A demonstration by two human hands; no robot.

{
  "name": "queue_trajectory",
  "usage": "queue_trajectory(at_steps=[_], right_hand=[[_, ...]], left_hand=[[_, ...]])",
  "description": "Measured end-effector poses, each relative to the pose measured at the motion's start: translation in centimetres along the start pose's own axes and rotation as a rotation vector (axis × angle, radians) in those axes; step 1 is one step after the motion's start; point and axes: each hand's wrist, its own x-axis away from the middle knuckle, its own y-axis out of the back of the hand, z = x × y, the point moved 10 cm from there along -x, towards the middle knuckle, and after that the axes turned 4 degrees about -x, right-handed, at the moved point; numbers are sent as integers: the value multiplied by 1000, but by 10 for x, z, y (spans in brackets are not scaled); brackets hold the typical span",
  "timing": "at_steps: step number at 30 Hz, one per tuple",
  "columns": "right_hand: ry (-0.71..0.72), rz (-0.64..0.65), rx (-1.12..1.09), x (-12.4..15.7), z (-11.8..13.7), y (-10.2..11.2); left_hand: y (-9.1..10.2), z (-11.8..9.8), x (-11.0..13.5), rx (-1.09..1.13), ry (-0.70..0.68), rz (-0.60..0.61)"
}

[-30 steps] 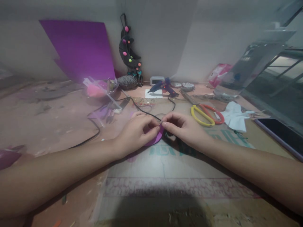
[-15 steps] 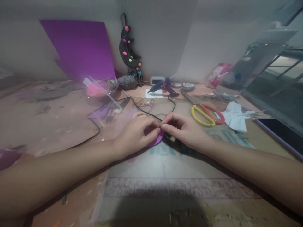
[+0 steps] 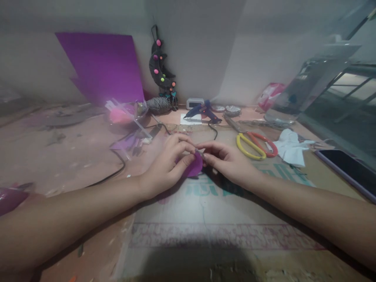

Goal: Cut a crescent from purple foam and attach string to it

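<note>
Between my hands, low over the printed sheet, is a purple piece [image 3: 194, 167] that looks like paper or felt with a rounded edge. My left hand [image 3: 174, 158] grips it, thumb in front and fingers behind, which hides its left part. The thumb and forefinger of my right hand [image 3: 223, 158] are pinched together at its right edge. Something small and dark shows at those fingertips, too small to name.
Beyond my hands a blue glue gun [image 3: 201, 110] rests on a white card [image 3: 190, 119]. Scissors [image 3: 252, 145], a crumpled tissue [image 3: 292, 147] and a phone [image 3: 349, 170] lie to the right. A purple sheet [image 3: 107, 66] and a dark moon ornament [image 3: 160, 66] lean at the wall.
The purple piece has turned and tilted, so more of its face shows. My left fingers have lifted and the right fingertips have shifted slightly. The view has tipped up a little.
</note>
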Motion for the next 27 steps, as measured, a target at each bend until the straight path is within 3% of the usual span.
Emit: queue_trajectory(at_steps=[3, 6, 10, 14, 17, 19, 22, 27], right_hand=[[148, 106, 146, 4, 15, -12], [406, 228, 297, 16, 37, -28], [580, 261, 433, 26, 49, -33], [724, 116, 670, 34, 67, -23], [818, -4, 880, 40, 83, -17], [786, -34, 961, 36, 84, -13], [608, -9, 958, 22, 72, -7], [353, 76, 885, 5, 47, -3]], left_hand=[[3, -14, 1, -59, -97, 3], [-2, -31, 5, -97, -233, 57], [-3, -42, 9, -106, -319, 73], [-3, -34, 10, 79, -243, 82], [-10, -8, 7, 361, 2, 82], [-20, 13, 7, 542, 203, 84], [-31, 34, 9, 673, 392, 75], [-29, 38, 7, 524, 415, 106]])
